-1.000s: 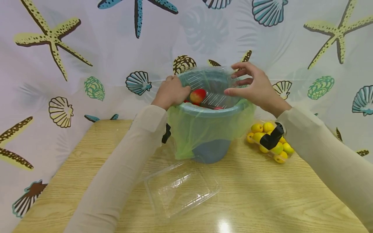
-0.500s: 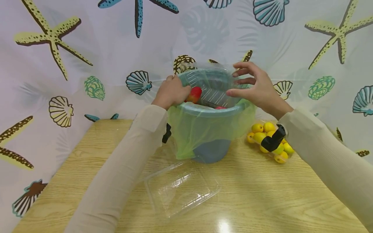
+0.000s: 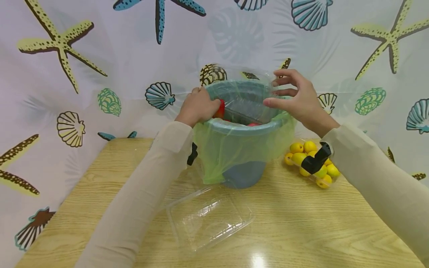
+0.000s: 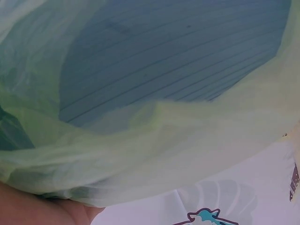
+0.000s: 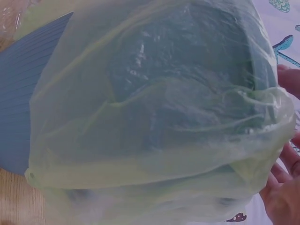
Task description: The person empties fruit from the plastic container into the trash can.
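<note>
Head view: the right hand (image 3: 298, 95) is partly closed, fingers and thumb curved round the right end of a clear tray (image 3: 254, 100) at the mouth of the bin (image 3: 246, 176). The left hand (image 3: 199, 106) bends over the left of the rim; its fingertips are hidden, so whether it grips tray, rim or bag (image 3: 214, 156) cannot be told. A red fruit (image 3: 220, 108) sits just beside the left thumb, within the mouth. The bag hangs over the rim. On the table (image 3: 301, 227), a spare tray (image 3: 214, 216) lies in front of the bin and yellow fruit (image 3: 297, 159) to its right.

The step appears to be emptying the tray. Good practice would keep the right end higher, tilt slowly, and leave the fruit a free path past the left thumb.

Left wrist view: the bag's skirt crosses the bin's ribbed wall; only 1 corner of the left hand shows, its hold out of sight. The bag should stay over the rim.

Right wrist view: the right hand shows at the edge beside bunched bag, which it should avoid dragging.
</note>
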Available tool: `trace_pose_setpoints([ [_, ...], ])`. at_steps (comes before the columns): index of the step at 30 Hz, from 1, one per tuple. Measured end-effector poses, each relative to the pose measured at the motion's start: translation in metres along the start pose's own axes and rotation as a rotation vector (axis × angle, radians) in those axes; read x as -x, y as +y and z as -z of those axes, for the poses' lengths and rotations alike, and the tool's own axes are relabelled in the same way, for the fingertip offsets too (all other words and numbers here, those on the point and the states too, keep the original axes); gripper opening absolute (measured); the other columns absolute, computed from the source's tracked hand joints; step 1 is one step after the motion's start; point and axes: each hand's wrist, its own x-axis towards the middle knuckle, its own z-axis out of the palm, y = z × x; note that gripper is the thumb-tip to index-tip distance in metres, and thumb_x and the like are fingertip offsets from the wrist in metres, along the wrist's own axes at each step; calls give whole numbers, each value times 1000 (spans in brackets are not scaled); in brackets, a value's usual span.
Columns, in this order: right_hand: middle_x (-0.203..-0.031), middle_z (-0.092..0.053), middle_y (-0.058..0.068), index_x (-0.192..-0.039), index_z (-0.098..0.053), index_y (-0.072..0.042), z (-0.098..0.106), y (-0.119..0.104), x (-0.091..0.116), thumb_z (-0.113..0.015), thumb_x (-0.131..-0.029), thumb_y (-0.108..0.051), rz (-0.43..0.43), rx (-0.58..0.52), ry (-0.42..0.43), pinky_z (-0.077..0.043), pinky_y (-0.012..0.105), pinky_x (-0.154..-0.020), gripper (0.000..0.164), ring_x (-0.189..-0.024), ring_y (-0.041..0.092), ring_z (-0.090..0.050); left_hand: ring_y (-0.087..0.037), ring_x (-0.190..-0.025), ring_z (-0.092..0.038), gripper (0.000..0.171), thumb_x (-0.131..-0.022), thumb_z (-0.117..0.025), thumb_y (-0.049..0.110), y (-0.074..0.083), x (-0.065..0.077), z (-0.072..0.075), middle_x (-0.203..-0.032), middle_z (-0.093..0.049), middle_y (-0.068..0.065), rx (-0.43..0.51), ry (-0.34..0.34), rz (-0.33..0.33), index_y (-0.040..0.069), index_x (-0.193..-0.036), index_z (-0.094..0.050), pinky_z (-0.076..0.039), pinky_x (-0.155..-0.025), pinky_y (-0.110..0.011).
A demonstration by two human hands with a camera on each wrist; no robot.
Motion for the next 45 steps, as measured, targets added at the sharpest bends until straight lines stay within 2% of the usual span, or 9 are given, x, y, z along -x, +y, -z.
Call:
trace_pose_setpoints([
  [8, -118, -49, 4, -134, -45, -11, 6, -2, 0, -73, -83, -13, -84, -153, 84, -56, 21, -75, 59, -97, 14, -60, -39, -145, -14, 68, -102, -30, 38, 1, 0, 1, -158, -7, -21, 9, -14, 0, -4, -151, -9, -23, -116, -48],
  [21, -110, -53, 6, -136, -38, 1, 15, -3, 0, -72, -85, -20, -165, -358, 176, -58, 25, -64, 64, -87, 16, -63, -39, -145, -11, 70, -101, -30, 38, 0, 0, 0, -159, -3, -21, 8, -23, -4, -3, -151, -2, -21, -117, -49],
  [28, -109, -51, 6, -118, -50, -5, 24, 4, 3, -68, -88, -31, -196, -409, 215, -58, 25, -64, 44, -87, 17, -61, -39, -146, -9, 68, -102, -28, 37, 1, 1, 1, -159, 1, -21, -2, -32, -5, -3, -151, -2, -21, -117, -49],
  [31, -118, -45, 9, -128, -48, -3, 28, 7, 4, -66, -89, -36, -234, -419, 234, -58, 24, -65, 54, -94, 19, -57, -39, -146, -9, 67, -102, -28, 37, 0, 0, 1, -159, 0, -21, -3, -32, -8, -3, -151, -4, -20, -117, -49],
  [35, -135, -35, 16, -144, -30, 1, 34, 8, 5, -63, -90, -40, -300, -461, 248, -58, 24, -66, 76, -105, 25, -54, -39, -146, -9, 67, -102, -28, 37, 0, -1, 1, -159, 0, -21, -7, -33, -8, -3, -151, -6, -19, -117, -49],
  [36, -135, -35, 17, -144, -30, 0, 35, 8, 5, -63, -90, -40, -308, -471, 252, -58, 24, -67, 75, -106, 25, -54, -39, -146, -9, 67, -102, -28, 37, 0, -1, 1, -159, 0, -21, -6, -31, -8, -3, -151, -6, -19, -117, -49],
  [40, -124, -42, 14, -131, -39, -4, 41, 11, 9, -63, -90, -42, -331, -517, 265, -58, 25, -68, 61, -105, 25, -57, -40, -145, -9, 67, -102, -28, 37, 0, -1, 1, -159, -1, -21, -3, -26, -7, -3, -151, -6, -20, -117, -49],
  [42, -116, -45, 13, -116, -45, -4, 45, 14, 12, -63, -89, -43, -338, -552, 274, -58, 26, -69, 51, -95, 22, -62, -40, -145, -9, 67, -102, -29, 37, 0, -1, 0, -159, -1, -21, -4, -24, -8, -3, -151, -6, -20, -117, -49],
  [45, -113, -48, 11, -110, -44, -6, 53, 18, 17, -64, -88, -44, -352, -605, 282, -58, 27, -68, 48, -86, 19, -68, -40, -145, -9, 67, -102, -28, 37, 0, -1, 0, -159, -1, -21, -5, -25, -8, -3, -151, -7, -21, -117, -49],
])
